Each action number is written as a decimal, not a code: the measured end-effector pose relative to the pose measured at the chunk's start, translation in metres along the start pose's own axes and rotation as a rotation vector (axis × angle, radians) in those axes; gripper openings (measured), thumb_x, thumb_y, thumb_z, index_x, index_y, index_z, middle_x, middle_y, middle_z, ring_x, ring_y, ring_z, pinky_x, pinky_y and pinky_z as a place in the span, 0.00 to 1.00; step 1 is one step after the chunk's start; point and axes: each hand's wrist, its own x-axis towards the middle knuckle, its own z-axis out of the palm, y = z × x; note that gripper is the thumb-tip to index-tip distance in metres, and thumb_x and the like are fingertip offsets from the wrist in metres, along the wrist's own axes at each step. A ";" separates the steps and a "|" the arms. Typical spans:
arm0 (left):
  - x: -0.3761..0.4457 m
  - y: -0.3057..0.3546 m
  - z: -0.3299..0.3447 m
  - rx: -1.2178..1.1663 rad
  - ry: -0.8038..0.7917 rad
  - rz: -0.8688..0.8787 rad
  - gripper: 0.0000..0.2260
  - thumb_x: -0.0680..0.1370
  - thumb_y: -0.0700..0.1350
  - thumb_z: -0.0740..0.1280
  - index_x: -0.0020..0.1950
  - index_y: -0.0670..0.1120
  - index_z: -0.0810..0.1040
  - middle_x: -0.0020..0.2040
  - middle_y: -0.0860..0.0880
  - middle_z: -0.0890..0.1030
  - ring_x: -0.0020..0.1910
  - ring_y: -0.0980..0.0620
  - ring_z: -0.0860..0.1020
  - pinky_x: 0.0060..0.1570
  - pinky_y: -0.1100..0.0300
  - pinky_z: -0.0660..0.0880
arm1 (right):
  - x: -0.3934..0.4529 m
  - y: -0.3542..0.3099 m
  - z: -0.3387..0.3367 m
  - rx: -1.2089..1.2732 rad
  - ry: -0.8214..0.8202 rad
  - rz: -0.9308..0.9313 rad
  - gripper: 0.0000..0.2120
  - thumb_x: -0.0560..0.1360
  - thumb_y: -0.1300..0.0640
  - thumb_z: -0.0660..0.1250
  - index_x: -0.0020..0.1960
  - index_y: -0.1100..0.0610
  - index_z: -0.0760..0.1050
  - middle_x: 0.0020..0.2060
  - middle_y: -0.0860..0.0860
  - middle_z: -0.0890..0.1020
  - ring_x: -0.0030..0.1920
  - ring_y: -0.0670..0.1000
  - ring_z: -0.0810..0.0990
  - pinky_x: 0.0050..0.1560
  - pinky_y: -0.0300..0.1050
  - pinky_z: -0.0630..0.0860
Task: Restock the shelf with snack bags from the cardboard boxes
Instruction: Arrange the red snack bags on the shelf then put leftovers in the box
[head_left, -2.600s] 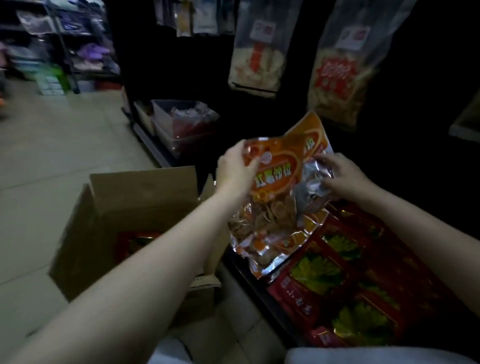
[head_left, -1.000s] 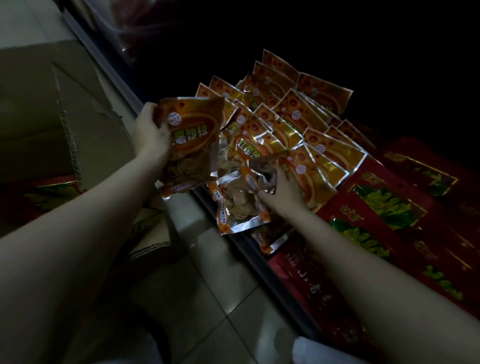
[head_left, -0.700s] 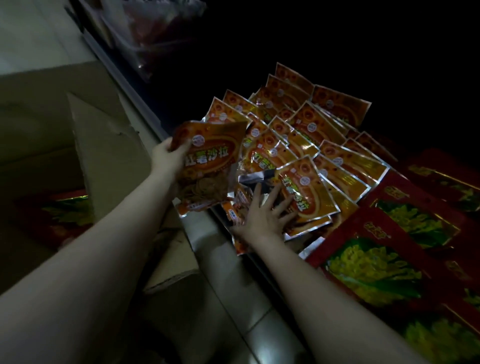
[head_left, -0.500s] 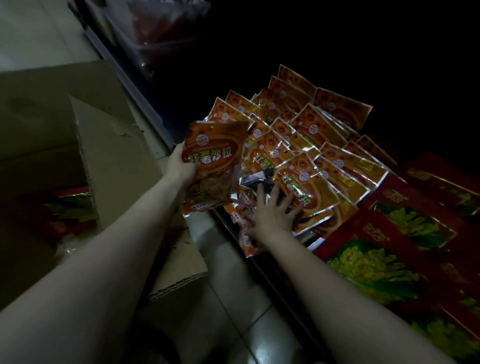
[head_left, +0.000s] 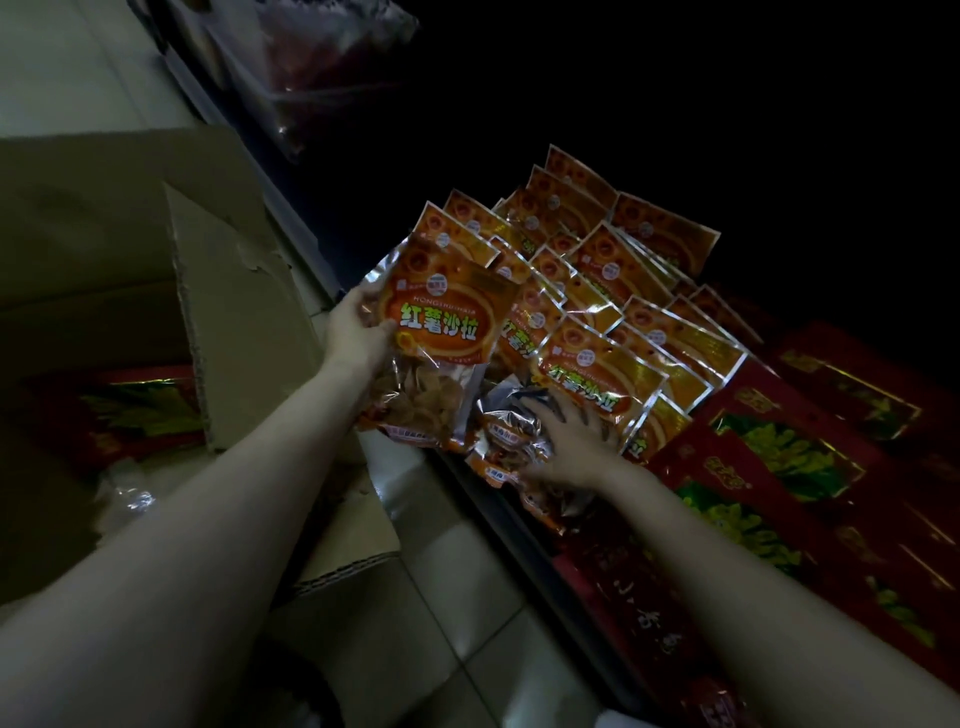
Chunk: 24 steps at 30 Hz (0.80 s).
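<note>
The left hand (head_left: 358, 332) grips one orange snack bag (head_left: 441, 343) by its left edge, with the thumb on the front and the fingers curled behind it. The bag stands almost upright in the air, above the front edge of the low shelf (head_left: 524, 525), and through its clear lower part pale chips are visible.

The right hand (head_left: 571, 441) lies flat on the shelf with the fingers spread and nearly straight. It presses on the lower ends of the orange bags at the front of the pile of orange bags (head_left: 613, 291); the fingertips go a little under the edge of the nearest bag, so I cannot tell if they hold anything. The pile is made of many same bags that overlap like fish scales and go back into the dark part of the shelf.

Just to the right of this pile, also on the shelf, are red snack bags (head_left: 779, 467) with a yellow-green picture, lying flat and touching the orange ones.

On the left, on the tiled floor (head_left: 467, 597), stands an open cardboard box (head_left: 223, 291) with its flaps turned up. Inside it a red bag (head_left: 130, 410) of the same kind is visible. Farther back on the shelf there is a clear plastic bin (head_left: 332, 78) with something reddish in it; it is too dark to say more.
</note>
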 end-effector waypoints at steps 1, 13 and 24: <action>0.000 -0.002 0.002 0.006 0.003 -0.010 0.15 0.79 0.37 0.61 0.66 0.44 0.70 0.57 0.47 0.74 0.54 0.51 0.73 0.51 0.55 0.72 | 0.002 0.000 -0.003 0.081 0.032 -0.016 0.37 0.73 0.40 0.65 0.75 0.41 0.50 0.77 0.48 0.45 0.75 0.63 0.44 0.71 0.66 0.47; -0.005 -0.005 0.002 -0.087 -0.085 -0.095 0.19 0.79 0.38 0.62 0.70 0.45 0.67 0.57 0.48 0.74 0.54 0.49 0.75 0.50 0.55 0.74 | -0.007 -0.011 0.028 -0.123 0.096 0.162 0.53 0.70 0.38 0.68 0.73 0.44 0.28 0.74 0.60 0.35 0.72 0.71 0.38 0.67 0.73 0.44; -0.005 -0.008 0.009 -0.076 -0.093 -0.059 0.15 0.79 0.38 0.61 0.66 0.43 0.70 0.54 0.49 0.74 0.52 0.50 0.75 0.42 0.62 0.74 | 0.011 0.004 0.016 -0.185 0.210 0.234 0.53 0.71 0.36 0.66 0.73 0.46 0.27 0.74 0.62 0.35 0.72 0.72 0.38 0.67 0.73 0.44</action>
